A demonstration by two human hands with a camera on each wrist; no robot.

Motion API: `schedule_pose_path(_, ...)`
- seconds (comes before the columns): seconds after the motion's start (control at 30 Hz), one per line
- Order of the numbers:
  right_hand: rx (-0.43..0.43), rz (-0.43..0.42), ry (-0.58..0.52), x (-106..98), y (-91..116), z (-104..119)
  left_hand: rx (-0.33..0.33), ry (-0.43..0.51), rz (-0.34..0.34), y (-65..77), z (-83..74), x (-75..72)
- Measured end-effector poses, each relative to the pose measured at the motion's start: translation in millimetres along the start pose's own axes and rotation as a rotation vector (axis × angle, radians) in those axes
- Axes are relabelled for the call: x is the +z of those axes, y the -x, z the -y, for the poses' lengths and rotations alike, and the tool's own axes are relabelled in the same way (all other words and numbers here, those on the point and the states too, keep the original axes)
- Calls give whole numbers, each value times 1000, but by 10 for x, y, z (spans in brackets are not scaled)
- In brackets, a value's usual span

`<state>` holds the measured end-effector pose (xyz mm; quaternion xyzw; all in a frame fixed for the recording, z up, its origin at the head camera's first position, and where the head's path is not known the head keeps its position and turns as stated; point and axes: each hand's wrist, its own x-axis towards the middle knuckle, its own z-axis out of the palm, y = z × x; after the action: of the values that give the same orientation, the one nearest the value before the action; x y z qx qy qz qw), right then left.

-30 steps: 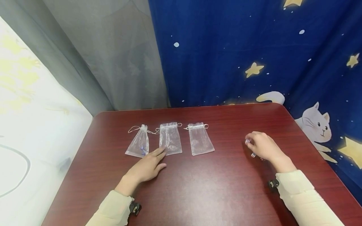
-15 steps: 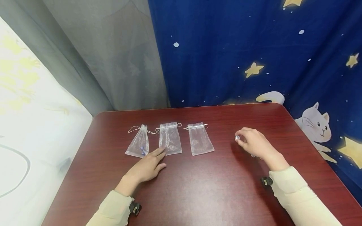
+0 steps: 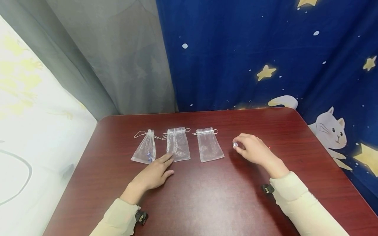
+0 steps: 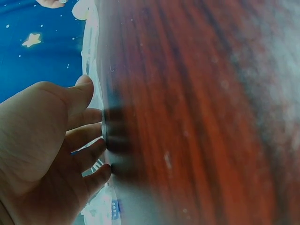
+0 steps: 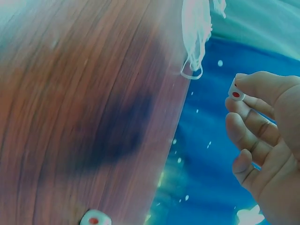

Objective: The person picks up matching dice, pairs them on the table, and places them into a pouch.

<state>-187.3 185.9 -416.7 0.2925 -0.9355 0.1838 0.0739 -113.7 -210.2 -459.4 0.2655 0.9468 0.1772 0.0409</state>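
Observation:
Between thumb and fingertips, my right hand (image 3: pixel 254 150) pinches a small white die (image 3: pixel 235 144), held above the table to the right of the bags. The right wrist view has a red dot on that die (image 5: pixel 236 95). My left hand (image 3: pixel 153 173) lies with fingers extended, its fingertips at the lower edge of the middle sheer drawstring bag (image 3: pixel 178 144). A left drawstring bag (image 3: pixel 143 149), gathered at its neck, has blue dice (image 3: pixel 149 159) inside. Flat and see-through, the right drawstring bag (image 3: pixel 210 147) lies between my hands.
Another white die (image 5: pixel 95 219) with a red dot sits on the table (image 3: pixel 200 203) in the right wrist view. Something small and red (image 3: pixel 269 148) shows just behind my right hand. A blue starry curtain (image 3: pixel 224 59) hangs past the table's far edge.
My right hand has moved left across the table toward the bags, carrying the die away from the spot where other dice showed. The left hand has stayed in place.

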Motion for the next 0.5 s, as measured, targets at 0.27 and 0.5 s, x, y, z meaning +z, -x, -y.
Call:
schedule_pose_path(0.27, -61, 13, -26, 75, -112, 190, 1, -4, 0, -7, 9, 6)
schedule_pose_path(0.5, -100, 20, -46, 136, -186, 317, 4, -5, -2, -10, 11, 3)
